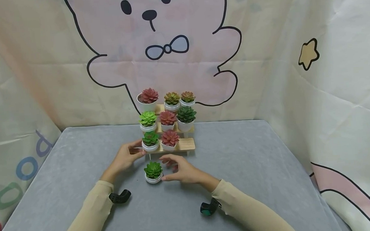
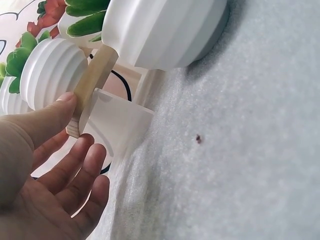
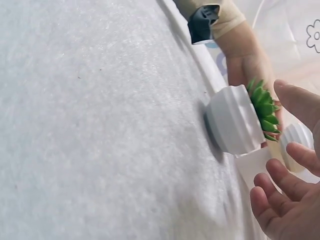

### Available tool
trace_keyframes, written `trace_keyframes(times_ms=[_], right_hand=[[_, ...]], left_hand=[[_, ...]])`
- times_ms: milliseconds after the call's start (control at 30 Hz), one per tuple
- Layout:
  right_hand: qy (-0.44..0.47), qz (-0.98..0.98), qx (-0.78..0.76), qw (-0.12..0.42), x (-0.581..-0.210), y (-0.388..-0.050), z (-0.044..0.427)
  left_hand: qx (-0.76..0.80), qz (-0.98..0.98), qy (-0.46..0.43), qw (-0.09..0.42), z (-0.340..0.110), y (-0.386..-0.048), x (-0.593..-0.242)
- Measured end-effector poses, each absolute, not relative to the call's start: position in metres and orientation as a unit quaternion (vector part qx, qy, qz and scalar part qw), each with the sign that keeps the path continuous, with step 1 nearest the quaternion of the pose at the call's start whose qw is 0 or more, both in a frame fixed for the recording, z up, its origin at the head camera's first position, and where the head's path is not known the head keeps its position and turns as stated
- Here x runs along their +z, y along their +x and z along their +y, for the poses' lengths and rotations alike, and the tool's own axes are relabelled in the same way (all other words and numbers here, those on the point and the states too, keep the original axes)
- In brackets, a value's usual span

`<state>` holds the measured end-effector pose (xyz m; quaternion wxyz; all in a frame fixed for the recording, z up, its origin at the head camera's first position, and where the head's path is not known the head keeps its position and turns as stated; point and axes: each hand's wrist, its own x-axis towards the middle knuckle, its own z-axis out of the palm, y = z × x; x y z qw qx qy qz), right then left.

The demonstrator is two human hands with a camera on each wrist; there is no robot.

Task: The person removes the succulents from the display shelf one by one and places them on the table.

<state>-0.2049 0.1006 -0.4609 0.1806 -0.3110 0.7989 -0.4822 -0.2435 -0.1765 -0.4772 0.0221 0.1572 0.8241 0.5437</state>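
A tiered wooden plant stand (image 1: 186, 144) holds small potted succulents on its steps. My left hand (image 1: 128, 156) is at the left end of its lowest step. In the left wrist view, the thumb and index finger pinch the end of the wooden board (image 2: 93, 82), beside a white ribbed pot (image 2: 52, 72); the other fingers are loosely bent. A green potted succulent (image 1: 153, 171) stands upright on the table in front of the stand. Just right of it, my right hand (image 1: 183, 169) has its thumb and fingers spread, with nothing between them. In the right wrist view, a gap separates them from the white pot (image 3: 235, 120).
The lowest step bears a green succulent (image 1: 150, 140) and a red succulent (image 1: 170, 140). Above them are a light green one (image 1: 148, 120), another red one (image 1: 167, 119) and a dark green one (image 1: 186, 116). A printed cloth (image 1: 264, 73) hangs behind the grey table (image 1: 243, 154).
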Motion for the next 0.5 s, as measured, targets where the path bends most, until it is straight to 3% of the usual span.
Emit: trace_keyframes(times_ms=[500], right_hand=[[-0.297,0.785,-0.523,0.148,-0.448,-0.208,0.135]], left_hand=[[0.543,0.825,0.156,0.016,-0.179,-0.245,-0.48]])
